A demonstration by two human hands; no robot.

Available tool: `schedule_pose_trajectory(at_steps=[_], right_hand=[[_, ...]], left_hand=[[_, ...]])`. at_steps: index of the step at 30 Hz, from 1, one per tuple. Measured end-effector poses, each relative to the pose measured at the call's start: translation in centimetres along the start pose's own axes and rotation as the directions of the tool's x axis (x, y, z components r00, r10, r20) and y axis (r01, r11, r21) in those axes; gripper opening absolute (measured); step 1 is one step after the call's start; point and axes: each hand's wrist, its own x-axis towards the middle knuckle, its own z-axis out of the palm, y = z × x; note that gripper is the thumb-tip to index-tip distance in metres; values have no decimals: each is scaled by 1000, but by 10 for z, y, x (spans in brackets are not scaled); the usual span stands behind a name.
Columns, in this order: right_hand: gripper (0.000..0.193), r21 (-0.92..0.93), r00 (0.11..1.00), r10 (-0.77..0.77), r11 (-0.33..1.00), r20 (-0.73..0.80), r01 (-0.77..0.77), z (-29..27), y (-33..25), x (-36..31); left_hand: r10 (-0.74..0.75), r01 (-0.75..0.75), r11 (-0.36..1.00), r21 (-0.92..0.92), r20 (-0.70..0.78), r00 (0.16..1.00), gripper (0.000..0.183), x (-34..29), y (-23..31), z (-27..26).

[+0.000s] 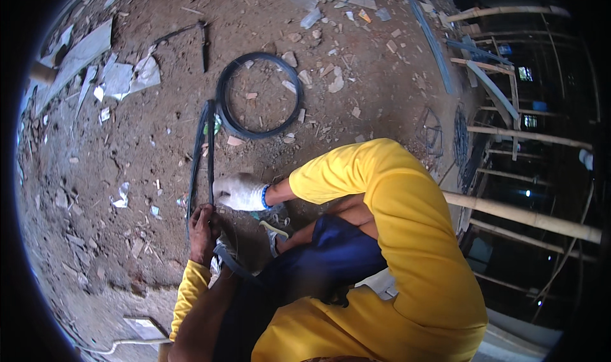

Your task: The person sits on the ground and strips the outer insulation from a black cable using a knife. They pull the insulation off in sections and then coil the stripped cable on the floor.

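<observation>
A long, narrow bundle of dark wire (pixel 210 142), bent double at its far end, lies on the dirt ground in front of me. My left hand (pixel 202 233), bare, is closed around its near end. My right hand (pixel 238 191), in a white knit glove with a blue cuff, is beside the bundle with fingers curled in. What the gloved fingers grip, if anything, is hidden. Just past the bundle to the right lies a round coil of dark wire (pixel 299 101), flat on the ground.
Beyond the bundle, a thin dark bent tool or rod (pixel 204 47) lies on the dirt. Torn pale sheets (pixel 130 76) and stone chips litter the left side. Bluish metal strips (pixel 433 47) lie at the far right, near a bamboo pole frame (pixel 522 215).
</observation>
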Motion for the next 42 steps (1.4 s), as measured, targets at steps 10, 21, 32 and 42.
schedule_pose_trajectory(at_steps=[10, 21, 32, 42], right_hand=[[23, -508, 894, -443, 756, 67, 413, 0, -4, -8], [26, -445, 954, -81, 871, 289, 209, -43, -22, -1], [25, -383, 838, -498, 745, 224, 545, -73, -1, -30], [24, -401, 879, -470, 821, -75, 405, 19, 15, -22]], left_hand=[[-55, 56, 989, -135, 6, 998, 9, -1, 10, 1], [-70, 79, 985, -153, 62, 996, 10, -4, 10, -2], [-70, 78, 992, -98, 90, 993, 13, 6, 0, 0], [82, -89, 979, 182, 45, 996, 19, 20, -27, -19]])
